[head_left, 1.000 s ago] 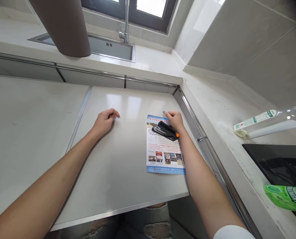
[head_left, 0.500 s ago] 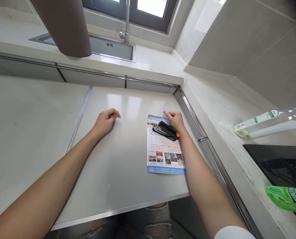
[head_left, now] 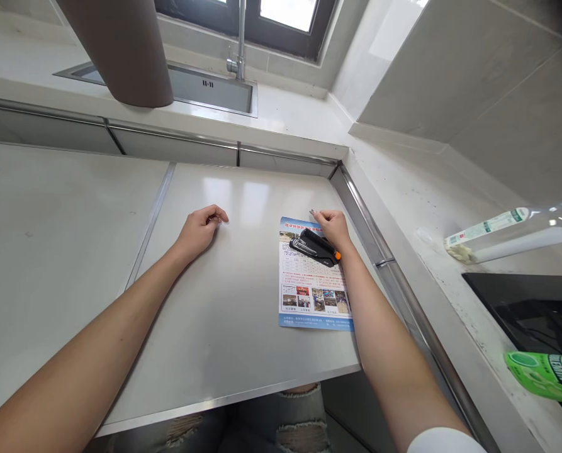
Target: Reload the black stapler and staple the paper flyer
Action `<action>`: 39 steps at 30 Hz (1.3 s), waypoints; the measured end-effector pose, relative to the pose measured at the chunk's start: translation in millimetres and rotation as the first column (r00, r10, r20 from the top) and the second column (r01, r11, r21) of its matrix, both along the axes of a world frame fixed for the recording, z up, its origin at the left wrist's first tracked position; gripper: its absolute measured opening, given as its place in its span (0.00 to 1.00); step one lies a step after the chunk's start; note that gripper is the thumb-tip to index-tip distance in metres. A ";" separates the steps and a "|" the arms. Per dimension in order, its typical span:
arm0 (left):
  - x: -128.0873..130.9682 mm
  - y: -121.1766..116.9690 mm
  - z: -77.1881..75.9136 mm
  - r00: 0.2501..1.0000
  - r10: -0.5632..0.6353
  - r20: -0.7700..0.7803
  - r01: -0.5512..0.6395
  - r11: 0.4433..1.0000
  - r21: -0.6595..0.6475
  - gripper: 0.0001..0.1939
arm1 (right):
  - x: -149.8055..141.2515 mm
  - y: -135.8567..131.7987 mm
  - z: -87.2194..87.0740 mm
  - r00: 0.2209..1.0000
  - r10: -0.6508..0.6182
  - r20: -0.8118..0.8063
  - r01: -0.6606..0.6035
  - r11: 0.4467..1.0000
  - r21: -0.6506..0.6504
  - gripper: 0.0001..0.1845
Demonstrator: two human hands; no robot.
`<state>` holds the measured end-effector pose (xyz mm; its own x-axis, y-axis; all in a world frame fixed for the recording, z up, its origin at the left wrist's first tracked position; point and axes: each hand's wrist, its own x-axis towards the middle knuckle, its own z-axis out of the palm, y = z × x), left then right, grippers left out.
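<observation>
My left hand (head_left: 199,231) rests on the white tabletop (head_left: 233,302), its fingers loosely curled and closed; I see nothing held in them. At the top right of a printed flyer (head_left: 316,318), my right hand (head_left: 333,228) is closed in a pinch. A small grey metal-looking piece (head_left: 312,212) pokes out between its thumb and fingers, too small to tell what it is. Just below that hand, a black stapler (head_left: 314,248) with an orange end lies on the flyer, its tail close to my wrist. My right forearm covers the flyer's right edge.
A counter with a sink (head_left: 214,89) and faucet (head_left: 236,66) runs along the back, with a large brown column-like object (head_left: 124,56) before it. On the right counter lie a clear plastic container (head_left: 517,236), a black cooktop (head_left: 530,311) and a green package (head_left: 545,376).
</observation>
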<state>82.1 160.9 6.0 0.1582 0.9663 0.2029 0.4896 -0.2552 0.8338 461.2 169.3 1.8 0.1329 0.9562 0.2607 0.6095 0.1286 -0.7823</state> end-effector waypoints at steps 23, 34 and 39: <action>1.3 -1.4 2.5 1.000 0.000 -0.018 0.000 1.000 0.001 0.12 | 0.6 -0.5 -1.1 1.000 -0.004 0.014 0.004 1.000 -0.011 0.28; 0.4 -1.2 1.3 1.000 -0.005 -0.024 0.005 1.000 0.001 0.12 | 0.5 0.2 -0.8 0.999 -0.006 0.050 0.006 1.000 -0.004 0.28; 0.4 -0.6 0.3 1.000 -0.003 -0.018 0.003 1.000 0.006 0.12 | 1.0 0.8 -1.9 0.997 -0.020 0.068 0.021 1.000 -0.010 0.28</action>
